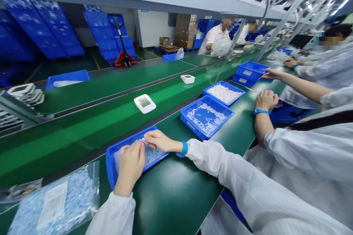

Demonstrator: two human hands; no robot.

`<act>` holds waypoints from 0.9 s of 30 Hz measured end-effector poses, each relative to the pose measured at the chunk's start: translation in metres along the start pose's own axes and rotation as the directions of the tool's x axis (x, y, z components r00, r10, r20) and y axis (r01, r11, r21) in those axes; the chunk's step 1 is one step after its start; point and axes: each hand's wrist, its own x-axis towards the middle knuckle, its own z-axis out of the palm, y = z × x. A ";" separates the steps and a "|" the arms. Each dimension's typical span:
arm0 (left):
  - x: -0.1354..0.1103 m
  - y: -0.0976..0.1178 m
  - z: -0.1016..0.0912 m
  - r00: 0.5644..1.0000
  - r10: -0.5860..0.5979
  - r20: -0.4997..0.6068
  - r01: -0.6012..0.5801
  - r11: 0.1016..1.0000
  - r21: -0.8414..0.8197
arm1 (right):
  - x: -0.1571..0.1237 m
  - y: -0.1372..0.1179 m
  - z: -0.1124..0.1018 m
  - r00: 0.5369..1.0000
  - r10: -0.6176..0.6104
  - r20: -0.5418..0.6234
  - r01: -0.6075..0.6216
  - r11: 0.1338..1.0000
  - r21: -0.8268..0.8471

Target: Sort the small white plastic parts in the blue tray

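Note:
My left hand (130,165) is over a long blue bin (110,170), its fingers drawn together. Meeting it almost fingertip to fingertip is my right hand (159,141), closed in a pinch, with a blue band (182,149) on the wrist. Whatever lies between the fingertips is too small and hidden to name. Beneath the hands the bin holds many small pale-blue pieces (151,155). A clear plastic bag (78,191) of similar light-blue pieces, with a white label, lies on the green bench to the left of my left hand.
On the green conveyor (110,117) sit a white device with a screen (145,103) and a second white device (188,79). Blue trays (190,126) of small white pieces stand to the right. A co-worker's hand (266,101) rests beside them; another touches stacked blue bins (249,69).

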 end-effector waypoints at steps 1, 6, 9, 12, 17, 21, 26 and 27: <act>0.000 0.000 -0.001 1.000 0.001 -0.005 -0.001 1.000 -0.008 | 0.001 0.000 0.001 1.000 -0.008 0.008 0.008 1.000 -0.007; -0.002 -0.001 -0.004 1.000 0.008 0.008 -0.008 0.999 -0.043 | 0.000 -0.002 0.004 0.998 -0.050 0.032 0.051 0.998 -0.030; -0.002 -0.003 -0.003 1.000 0.010 0.013 -0.009 0.998 -0.067 | -0.001 -0.004 0.005 0.999 -0.037 0.037 0.039 0.998 -0.055; -0.003 -0.005 -0.001 0.999 0.036 0.024 -0.032 0.990 -0.136 | -0.001 -0.006 0.005 0.998 -0.025 0.055 0.029 0.997 -0.074; -0.006 -0.008 0.007 0.998 0.064 0.019 -0.059 0.975 -0.212 | -0.001 -0.004 0.007 0.997 -0.033 0.076 0.040 0.995 -0.094; -0.006 -0.008 0.012 0.996 0.089 -0.032 -0.093 0.978 -0.189 | 0.000 0.000 0.009 0.996 -0.065 0.063 0.072 0.992 -0.107; -0.006 -0.006 0.012 0.993 0.104 -0.056 -0.111 0.984 -0.142 | 0.000 0.001 0.009 0.995 -0.074 0.070 0.085 0.983 -0.164; -0.006 -0.005 0.011 0.993 0.107 -0.054 -0.114 0.984 -0.137 | 0.000 0.001 0.009 0.995 -0.075 0.071 0.086 0.980 -0.178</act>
